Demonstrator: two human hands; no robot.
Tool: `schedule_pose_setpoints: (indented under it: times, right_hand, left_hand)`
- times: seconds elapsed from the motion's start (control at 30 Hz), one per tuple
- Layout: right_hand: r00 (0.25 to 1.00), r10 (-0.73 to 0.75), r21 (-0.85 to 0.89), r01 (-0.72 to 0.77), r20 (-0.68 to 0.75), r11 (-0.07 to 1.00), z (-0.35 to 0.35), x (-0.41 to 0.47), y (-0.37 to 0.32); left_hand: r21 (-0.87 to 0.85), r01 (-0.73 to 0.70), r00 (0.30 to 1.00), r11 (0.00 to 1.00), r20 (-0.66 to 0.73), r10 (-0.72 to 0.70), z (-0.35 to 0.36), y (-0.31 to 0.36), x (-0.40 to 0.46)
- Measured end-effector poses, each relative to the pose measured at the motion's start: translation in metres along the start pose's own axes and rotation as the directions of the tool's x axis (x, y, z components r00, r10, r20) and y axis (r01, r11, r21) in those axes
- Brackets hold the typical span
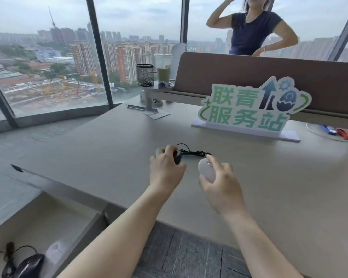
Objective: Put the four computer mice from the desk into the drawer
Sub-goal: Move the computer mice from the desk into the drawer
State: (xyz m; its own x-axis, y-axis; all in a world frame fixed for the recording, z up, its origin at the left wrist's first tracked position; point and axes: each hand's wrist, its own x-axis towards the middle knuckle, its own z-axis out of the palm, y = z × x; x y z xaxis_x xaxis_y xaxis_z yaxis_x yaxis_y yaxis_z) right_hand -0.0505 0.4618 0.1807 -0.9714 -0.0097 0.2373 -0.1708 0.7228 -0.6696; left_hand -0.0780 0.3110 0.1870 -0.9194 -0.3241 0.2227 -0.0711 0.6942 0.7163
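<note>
1. Both hands are busy. My left hand (166, 169) is clamped over a dark wired mouse (178, 156) on the desk (289, 177), and my right hand (219, 177) is wrapped around a white mouse (206, 170) – looks lifted off the surface, though I can't really tell from this angle.
2. The drawer (48, 223) sits open down at the lower left with two already in it: a black mouse (31, 265) with its cord, and a pale mouse (55, 250) just beside it. So half done, I'd say.
3. Biggest risk is the black cable (195, 151). It trails toward the right hand, so it could drag across the desk and snag on the edge, or tangle with the white mouse if I move both at once.
4. Also, the drawer is well off to the left – the right hand has to cross over, and a loose hold could drop the white mouse on the floor.
5. Nothing much blocks the path. The green sign (249, 109), mesh pen cup (145, 74), drink cup (163, 67) and some papers (156, 113) sit well back, and another person (251, 29) stands behind the divider (249, 75).
</note>
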Motion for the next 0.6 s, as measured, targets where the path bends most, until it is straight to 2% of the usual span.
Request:
schedule_pose_setpoints:
  times: [0.1,0.2,0.3,0.43,0.53,0.6]
  right_hand:
    - [0.990,-0.139,0.132,0.133,0.038,0.982,0.022,-0.023,-0.061]
    - [0.962,-0.256,0.232,0.229,0.091,0.945,0.055,-0.049,-0.117]
    - [0.921,-0.333,0.323,0.259,0.201,0.910,0.094,-0.079,-0.166]
    - [0.838,-0.357,0.391,0.192,0.412,0.900,0.159,-0.117,-0.209]
    - [0.740,-0.274,0.261,0.137,0.614,0.956,0.214,-0.139,-0.227]
    - [0.672,-0.189,0.169,0.096,0.716,0.981,0.247,-0.153,-0.234]
  left_hand:
    - [-0.070,-0.047,0.984,0.996,-0.174,0.034,-0.079,-0.016,-0.017]
    - [-0.035,-0.043,0.957,0.998,-0.289,0.031,-0.155,-0.041,-0.039]
    - [0.016,0.011,0.934,1.000,-0.358,-0.004,-0.212,-0.082,-0.064]
    - [0.060,0.184,0.899,0.981,-0.414,-0.143,-0.255,-0.157,-0.098]
    - [0.121,0.360,0.881,0.925,-0.371,-0.295,-0.261,-0.224,-0.119]
    - [0.170,0.499,0.845,0.850,-0.312,-0.434,-0.257,-0.265,-0.132]
